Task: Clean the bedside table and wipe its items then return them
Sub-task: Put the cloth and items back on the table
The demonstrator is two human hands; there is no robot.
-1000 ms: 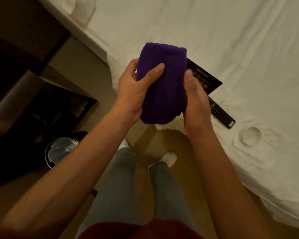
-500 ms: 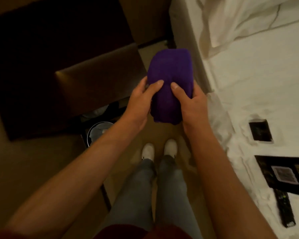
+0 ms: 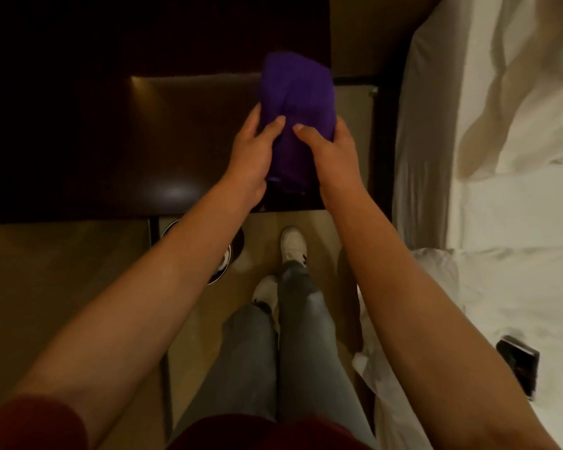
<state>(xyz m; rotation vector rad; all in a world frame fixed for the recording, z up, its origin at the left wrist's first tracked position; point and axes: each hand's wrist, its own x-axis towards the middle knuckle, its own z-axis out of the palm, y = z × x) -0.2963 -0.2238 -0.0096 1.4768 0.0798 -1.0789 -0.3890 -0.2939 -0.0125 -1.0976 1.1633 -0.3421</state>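
Note:
A folded purple cloth (image 3: 295, 92) is held between both hands above the right part of the dark glossy bedside table (image 3: 111, 151). My left hand (image 3: 252, 154) grips the cloth's left side with the thumb on top. My right hand (image 3: 332, 151) grips its right side the same way. The cloth's lower end hangs between my palms near the table's front edge. A small dark flat item (image 3: 519, 363) lies on the white bed at the lower right.
The white bed (image 3: 517, 206) with rumpled sheets runs along the right. A round waste bin (image 3: 223, 254) stands on the floor under the table's front edge, partly behind my left arm. My feet are on the tan floor between table and bed.
I have turned from the bed toward the bedside table. Both hands carried the purple cloth left, and it is now over the tabletop. The remote and dark card have left the view.

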